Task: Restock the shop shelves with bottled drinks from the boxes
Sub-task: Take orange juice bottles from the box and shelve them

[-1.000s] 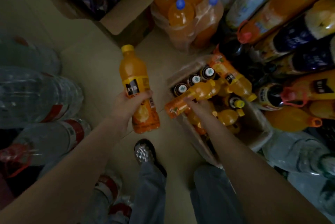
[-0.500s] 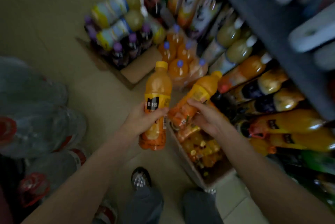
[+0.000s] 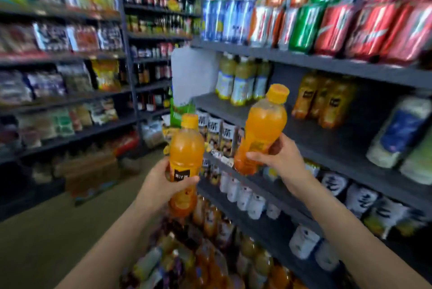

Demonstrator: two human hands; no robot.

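1. Dark shop shelves (image 3: 327,64) packed with drinks line the aisle.
2. The left hand (image 3: 161,181) grasps an upright orange bottle (image 3: 185,150).
3. The right hand (image 3: 278,155) grips a tilted second orange bottle (image 3: 264,127) near a shelf's front edge.

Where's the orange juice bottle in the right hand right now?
In the head view, the yellow-capped orange juice bottle sits right of centre, held by the right hand, tilted toward the dark shelf holding matching orange bottles.
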